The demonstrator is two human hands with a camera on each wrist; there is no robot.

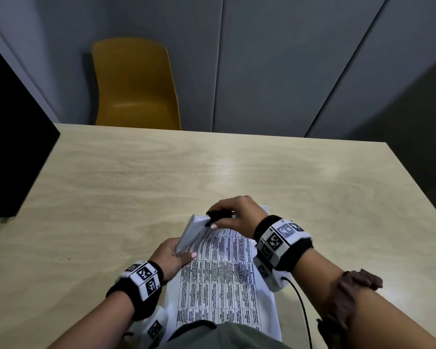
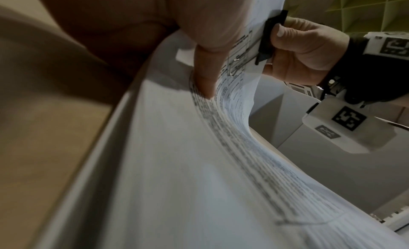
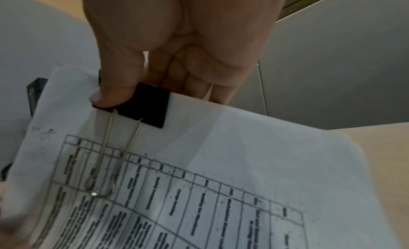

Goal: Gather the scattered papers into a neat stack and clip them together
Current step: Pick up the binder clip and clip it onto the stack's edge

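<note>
My left hand (image 1: pixel 173 255) pinches the white printed papers (image 1: pixel 222 278) lifted at the far edge, so my right hand (image 1: pixel 237 217) pinches the black binder clip (image 3: pixel 143 104) onto them.

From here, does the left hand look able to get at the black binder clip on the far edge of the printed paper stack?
Probably yes, but it is busy: the left hand grips the printed paper stack, and the right hand covers the black binder clip.
</note>
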